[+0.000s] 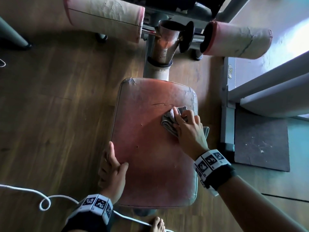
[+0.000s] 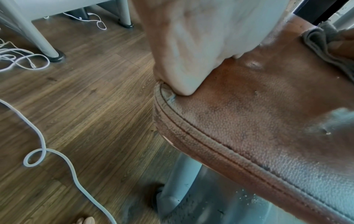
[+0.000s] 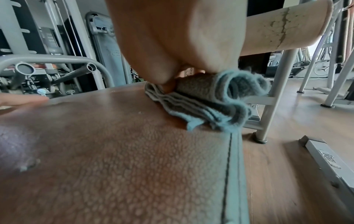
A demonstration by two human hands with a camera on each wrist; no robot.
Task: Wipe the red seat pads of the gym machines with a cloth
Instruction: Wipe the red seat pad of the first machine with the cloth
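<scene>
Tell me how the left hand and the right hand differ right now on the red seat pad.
The right hand presses a bunched grey cloth onto the red seat pad near its far right side; the left hand holds no cloth. The left hand grips the pad's near left edge, thumb on top, while the right hand lies wholly on the top surface. Both touch the same pad and wear marker wristbands.

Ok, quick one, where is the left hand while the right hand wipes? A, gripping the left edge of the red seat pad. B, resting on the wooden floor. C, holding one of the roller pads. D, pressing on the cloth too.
A: the left hand grips the left edge of the red seat pad, thumb on top, while the right hand presses the grey cloth on the pad's far right part.
</scene>
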